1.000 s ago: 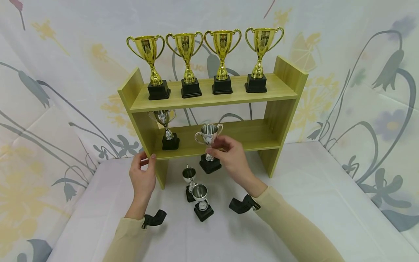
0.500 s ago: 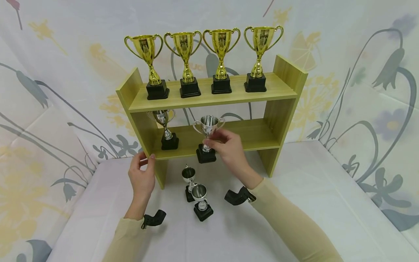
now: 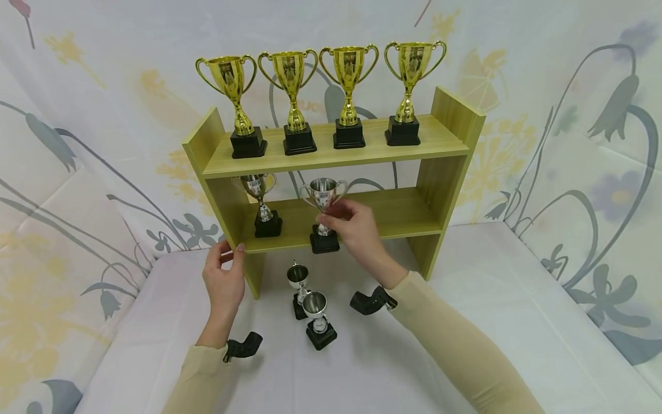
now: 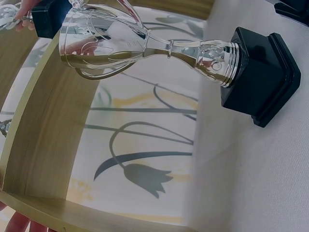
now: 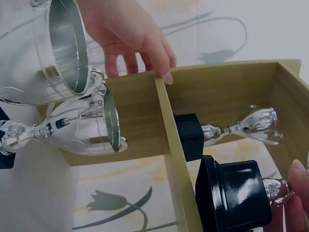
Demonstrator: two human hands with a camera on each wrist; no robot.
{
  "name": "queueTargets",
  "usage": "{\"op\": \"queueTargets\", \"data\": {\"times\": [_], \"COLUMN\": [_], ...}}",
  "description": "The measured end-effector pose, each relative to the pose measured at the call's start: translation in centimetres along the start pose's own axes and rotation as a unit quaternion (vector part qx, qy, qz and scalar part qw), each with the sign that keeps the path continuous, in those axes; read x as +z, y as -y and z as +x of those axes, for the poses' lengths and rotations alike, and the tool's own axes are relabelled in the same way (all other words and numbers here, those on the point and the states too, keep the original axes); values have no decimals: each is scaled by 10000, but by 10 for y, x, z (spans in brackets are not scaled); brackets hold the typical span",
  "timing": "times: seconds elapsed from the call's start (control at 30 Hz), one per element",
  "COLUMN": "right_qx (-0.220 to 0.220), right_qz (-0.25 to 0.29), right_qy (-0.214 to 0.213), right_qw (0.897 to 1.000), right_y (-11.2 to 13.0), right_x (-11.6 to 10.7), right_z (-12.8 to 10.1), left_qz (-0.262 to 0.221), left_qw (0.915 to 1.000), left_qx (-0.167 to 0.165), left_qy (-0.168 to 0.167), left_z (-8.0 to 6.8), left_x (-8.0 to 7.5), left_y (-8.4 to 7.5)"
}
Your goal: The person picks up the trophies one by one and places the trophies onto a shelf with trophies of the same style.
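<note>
My right hand (image 3: 357, 233) pinches a silver trophy cup (image 3: 323, 196) by its stem. The cup is upright, its black base at the front edge of the lower board; whether it touches the board I cannot tell. On the left, my left hand (image 3: 224, 282) grips the side of the wooden shelf (image 3: 398, 210), thumb on the front edge and fingers behind the panel, as the right wrist view shows. A second silver trophy (image 3: 268, 224) stands at the left end of that board. Two more, a rear silver trophy (image 3: 298, 277) and a front silver trophy (image 3: 320, 334), stand on the table.
Several gold trophies (image 3: 349, 135) with black bases stand in a row on the top board. A white cloth (image 3: 465, 310) covers the table, and a flower-printed cloth (image 3: 543, 144) hangs behind and at the sides. Each wrist carries a black camera mount (image 3: 369, 302).
My right hand has moved the silver trophy up and slightly left, from in front of the shelf to the lower board's edge, straightening it. My left hand has stayed in place.
</note>
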State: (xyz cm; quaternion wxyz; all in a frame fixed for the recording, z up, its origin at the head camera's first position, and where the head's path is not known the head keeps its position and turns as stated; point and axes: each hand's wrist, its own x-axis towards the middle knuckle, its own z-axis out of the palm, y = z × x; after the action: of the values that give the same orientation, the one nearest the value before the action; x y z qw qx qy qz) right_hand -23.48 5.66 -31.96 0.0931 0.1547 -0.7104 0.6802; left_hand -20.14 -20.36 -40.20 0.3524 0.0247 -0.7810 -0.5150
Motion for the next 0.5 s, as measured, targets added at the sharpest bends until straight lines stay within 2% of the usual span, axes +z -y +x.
{"op": "queueTargets", "data": {"times": [0.2,0.5], "right_qx": [6,136], "right_qz": [-255,-192], "right_qy": [97,107], "right_qw": [9996,9997], "right_y": [0,3], "right_x": [3,8], "right_z": [6,14], "left_qz": [4,26], "left_qw": [10000,9999], "left_qx": [-33,-84], "left_qy": [12,63], "left_z": [0,-1], "left_x": [-1,-1], "left_y": [1,0]}}
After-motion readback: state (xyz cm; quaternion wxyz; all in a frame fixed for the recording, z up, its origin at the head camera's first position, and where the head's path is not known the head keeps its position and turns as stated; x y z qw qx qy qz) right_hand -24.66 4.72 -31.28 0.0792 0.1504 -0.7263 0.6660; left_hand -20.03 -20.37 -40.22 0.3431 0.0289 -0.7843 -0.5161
